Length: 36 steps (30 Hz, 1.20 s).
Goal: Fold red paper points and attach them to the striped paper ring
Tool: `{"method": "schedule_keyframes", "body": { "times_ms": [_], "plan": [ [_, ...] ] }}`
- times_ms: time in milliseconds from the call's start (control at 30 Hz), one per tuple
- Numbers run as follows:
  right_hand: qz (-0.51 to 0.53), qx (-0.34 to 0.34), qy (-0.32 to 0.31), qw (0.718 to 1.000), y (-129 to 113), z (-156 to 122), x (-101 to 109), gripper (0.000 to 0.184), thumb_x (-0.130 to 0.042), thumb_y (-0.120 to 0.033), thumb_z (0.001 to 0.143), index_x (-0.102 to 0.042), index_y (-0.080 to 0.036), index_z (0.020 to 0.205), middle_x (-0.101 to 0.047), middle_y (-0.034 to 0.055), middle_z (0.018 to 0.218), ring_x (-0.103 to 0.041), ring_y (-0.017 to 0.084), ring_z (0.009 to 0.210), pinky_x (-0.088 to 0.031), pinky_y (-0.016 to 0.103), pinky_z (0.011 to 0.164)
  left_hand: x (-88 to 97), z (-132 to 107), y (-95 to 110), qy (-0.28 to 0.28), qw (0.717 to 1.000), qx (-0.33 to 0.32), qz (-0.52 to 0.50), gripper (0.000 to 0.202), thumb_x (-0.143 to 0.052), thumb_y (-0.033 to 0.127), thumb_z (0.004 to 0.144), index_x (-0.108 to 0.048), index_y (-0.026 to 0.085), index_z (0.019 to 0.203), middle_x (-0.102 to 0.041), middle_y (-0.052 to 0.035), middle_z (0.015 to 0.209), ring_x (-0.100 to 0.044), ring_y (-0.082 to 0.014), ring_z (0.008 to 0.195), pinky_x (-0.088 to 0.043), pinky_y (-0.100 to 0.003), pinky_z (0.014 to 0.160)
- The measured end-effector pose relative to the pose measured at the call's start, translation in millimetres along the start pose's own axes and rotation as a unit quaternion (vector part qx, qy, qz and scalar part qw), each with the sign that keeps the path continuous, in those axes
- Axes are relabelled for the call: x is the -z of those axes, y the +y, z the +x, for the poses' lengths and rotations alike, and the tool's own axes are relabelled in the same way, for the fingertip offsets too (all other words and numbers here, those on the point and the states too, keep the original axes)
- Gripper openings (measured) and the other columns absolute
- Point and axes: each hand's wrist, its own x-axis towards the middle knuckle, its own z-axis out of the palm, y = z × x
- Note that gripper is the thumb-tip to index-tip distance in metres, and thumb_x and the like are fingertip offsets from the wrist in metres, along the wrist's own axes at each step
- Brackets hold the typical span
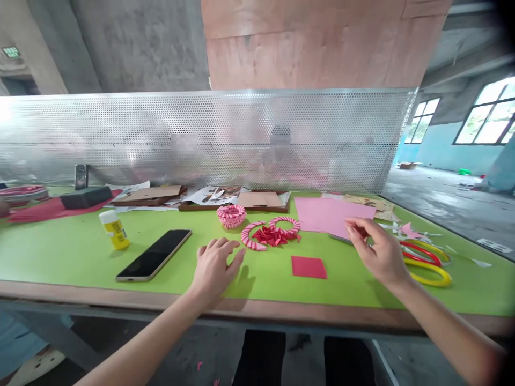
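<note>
My left hand (217, 265) hovers just over the green tabletop with its fingers apart, holding nothing. Beside its fingertips lies a pink-and-white striped curved piece (250, 238), open on one side. A closed striped ring (285, 224) touches a cluster of folded red paper pieces (273, 236). Behind them sits a small striped bowl-shaped paper piece (231, 215). Between my hands lies a red paper square (309, 267). My right hand (376, 249), fingers loosely bent and seemingly holding nothing, is above the edge of a pink sheet (322, 213) and a dark blade (341, 239).
Yellow and red loops like scissor handles (428, 274) lie beside my right wrist. A phone (155, 254) and a glue stick (115, 229) are at the left. Cardboard pieces (259, 199) and paper scraps (412, 230) line the back, before a perforated metal screen (241, 139).
</note>
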Motion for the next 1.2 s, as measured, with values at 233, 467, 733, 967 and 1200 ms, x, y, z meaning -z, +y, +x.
{"method": "schedule_keyframes", "body": {
  "times_ms": [233,467,733,967,1200],
  "plan": [
    [-0.061,0.052,0.008,0.997,10.9,-15.8,-16.8,0.021,-0.044,-0.018,0.08,-0.056,-0.017,0.097,-0.061,0.0069,0.083,-0.057,0.018,0.073,-0.045,0.029,0.068,4.8,-56.5,-8.1,0.015,0.997,-0.014,0.078,0.038,-0.035,0.04,0.082,-0.054,0.019,0.107,-0.057,-0.0107,0.102,-0.044,-0.0276,0.099,-0.031,-0.043,0.08],
    [-0.114,0.065,0.061,0.989,14.8,-14.3,-12.6,0.023,-0.042,-0.017,0.08,-0.056,-0.015,0.098,-0.062,0.0088,0.082,-0.057,0.021,0.072,-0.045,0.031,0.065,-3.4,-64.0,-8.5,0.077,0.994,0.034,0.071,0.041,-0.034,0.04,0.083,-0.055,0.015,0.106,-0.057,-0.0127,0.105,-0.043,-0.0287,0.102,-0.031,-0.044,0.083],
    [-0.117,0.046,0.071,0.99,19.9,-13.2,-14.6,0.026,-0.043,-0.018,0.079,-0.055,-0.015,0.102,-0.061,0.009,0.083,-0.057,0.02,0.069,-0.045,0.031,0.064,-5.6,-64.8,-10.0,0.096,0.992,0.038,0.069,0.04,-0.034,0.04,0.082,-0.054,0.015,0.107,-0.057,-0.0124,0.105,-0.043,-0.0283,0.103,-0.032,-0.042,0.084],
    [-0.1,0.016,0.034,0.994,18.7,-18.0,-14.4,0.026,-0.041,-0.021,0.08,-0.055,-0.016,0.101,-0.062,0.0097,0.087,-0.058,0.021,0.071,-0.046,0.031,0.062,-6.1,-63.5,-8.6,0.11,0.99,0.042,0.078,0.041,-0.035,0.041,0.082,-0.055,0.014,0.106,-0.057,-0.013,0.104,-0.043,-0.0292,0.102,-0.032,-0.042,0.083],
    [-0.017,0.009,-0.124,0.992,9.0,-18.4,-24.3,0.019,-0.045,-0.028,0.08,-0.057,-0.019,0.092,-0.064,0.0053,0.079,-0.061,0.018,0.068,-0.049,0.027,0.058,-6.1,-63.8,-12.9,0.101,0.992,0.038,0.066,0.038,-0.037,0.039,0.081,-0.054,0.015,0.106,-0.057,-0.0123,0.105,-0.043,-0.0286,0.103,-0.033,-0.042,0.084]
  ]
}}
